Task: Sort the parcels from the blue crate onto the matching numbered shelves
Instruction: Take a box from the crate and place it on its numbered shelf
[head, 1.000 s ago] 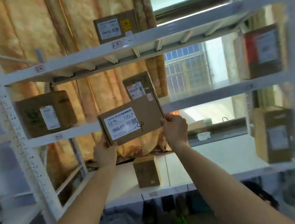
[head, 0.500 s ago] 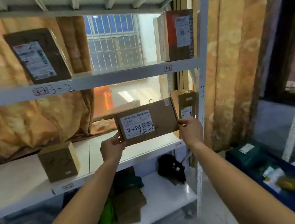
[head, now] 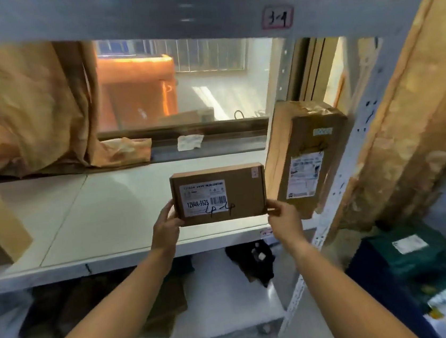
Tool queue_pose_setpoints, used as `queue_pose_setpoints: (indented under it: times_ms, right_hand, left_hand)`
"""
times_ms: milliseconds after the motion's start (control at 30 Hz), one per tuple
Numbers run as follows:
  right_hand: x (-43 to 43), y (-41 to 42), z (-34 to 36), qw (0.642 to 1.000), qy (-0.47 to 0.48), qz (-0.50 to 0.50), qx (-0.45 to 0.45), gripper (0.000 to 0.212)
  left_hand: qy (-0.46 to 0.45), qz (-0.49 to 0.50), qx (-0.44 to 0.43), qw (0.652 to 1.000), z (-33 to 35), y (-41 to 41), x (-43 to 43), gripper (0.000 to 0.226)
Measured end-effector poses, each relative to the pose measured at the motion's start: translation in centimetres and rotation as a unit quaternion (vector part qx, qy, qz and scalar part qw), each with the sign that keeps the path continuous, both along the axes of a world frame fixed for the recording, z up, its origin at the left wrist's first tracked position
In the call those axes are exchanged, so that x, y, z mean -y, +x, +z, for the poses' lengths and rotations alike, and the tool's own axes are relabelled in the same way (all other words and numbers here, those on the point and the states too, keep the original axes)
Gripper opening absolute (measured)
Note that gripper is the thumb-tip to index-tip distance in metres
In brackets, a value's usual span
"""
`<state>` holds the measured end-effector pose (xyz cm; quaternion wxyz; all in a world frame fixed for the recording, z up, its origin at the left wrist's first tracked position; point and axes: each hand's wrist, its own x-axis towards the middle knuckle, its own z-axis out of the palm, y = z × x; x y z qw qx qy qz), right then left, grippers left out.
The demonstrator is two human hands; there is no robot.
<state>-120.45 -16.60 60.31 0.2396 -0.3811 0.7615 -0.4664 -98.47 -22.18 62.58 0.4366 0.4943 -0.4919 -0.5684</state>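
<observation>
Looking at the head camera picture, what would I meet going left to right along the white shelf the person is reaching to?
A plain brown box → left hand → labelled parcel → tall taped box. The right hand overlaps that tall box, so I leave it out.

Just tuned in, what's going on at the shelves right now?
A person holds a flat brown parcel marked 4-4, left hand on its left end, right hand on its right. It is upright over the right end of the white shelf, beside a taller parcel standing there. The blue crate sits low to the right.
</observation>
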Motion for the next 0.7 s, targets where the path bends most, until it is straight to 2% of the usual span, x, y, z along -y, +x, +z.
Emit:
queue_pose_setpoints:
  times_ms: [200, 367, 500, 600, 700]
  right_hand:
    - [3.1, -2.4, -5.0, 0.999, 0.031, 0.017, 0.017, 0.054]
    - [2.6, -1.2, -6.3, 0.998, 0.024, -0.023, 0.048, 0.059]
    - [2.8, -0.7, -6.3, 0.997, 0.016, -0.034, 0.071, 0.064]
    - [3.1, -0.9, -6.1, 0.995, 0.039, -0.059, 0.073, 0.057]
    - [2.8, -0.3, -5.7, 0.985, 0.032, -0.133, 0.11, 0.042]
  left_hand:
    - [0.038, 0.018, 0.011, 0.999, -5.1, -2.6, 3.4, 0.059]
    - [0.031, 0.037, 0.03, 0.998, -6.7, -3.3, 3.5, 0.05]
    - [0.016, 0.035, 0.043, 0.998, -7.0, -3.9, 2.7, 0.052]
    - [0.013, 0.012, 0.055, 0.998, -6.8, -3.7, 2.4, 0.055]
    - [0.028, -0.013, 0.065, 0.997, -6.9, -3.5, 2.3, 0.061]
